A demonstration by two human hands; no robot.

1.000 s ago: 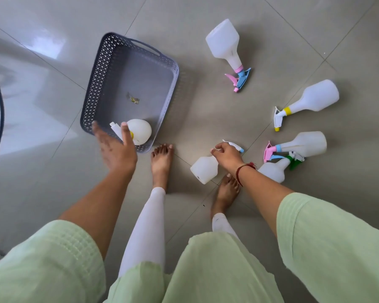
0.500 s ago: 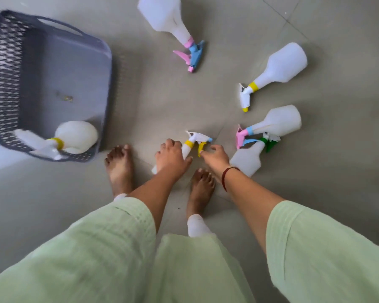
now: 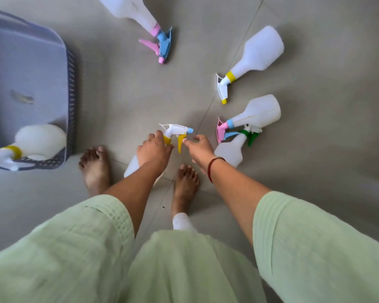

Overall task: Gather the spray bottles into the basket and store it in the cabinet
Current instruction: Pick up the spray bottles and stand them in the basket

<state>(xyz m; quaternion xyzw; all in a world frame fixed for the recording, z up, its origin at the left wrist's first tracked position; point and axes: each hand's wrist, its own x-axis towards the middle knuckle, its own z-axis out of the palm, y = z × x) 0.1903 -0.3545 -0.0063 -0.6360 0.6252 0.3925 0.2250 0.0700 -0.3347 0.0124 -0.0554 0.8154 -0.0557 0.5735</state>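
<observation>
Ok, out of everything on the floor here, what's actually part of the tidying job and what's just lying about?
Part of the job:
- basket, one spray bottle already inside
- bottle with the yellow trigger, under the left hand, right hand beside it
- four bottles on the floor: pink and blue head, yellow collar, pink trigger, green trigger

Lying about:
- small scrap in the basket

A grey lattice-walled basket (image 3: pixel 71 88) sits at the left edge, with one white yellow-collared bottle (image 3: pixel 38 139) lying in its lower corner. At frame centre a yellow-triggered bottle (image 3: pixel 175 131) is gripped at the neck. Four white bottles lie on their sides on the floor: pink-and-blue at top centre (image 3: pixel 138 12), yellow-collared at upper right (image 3: pixel 258 53), pink-headed at right (image 3: pixel 258 113), green-triggered (image 3: pixel 230 150) just below it.
</observation>
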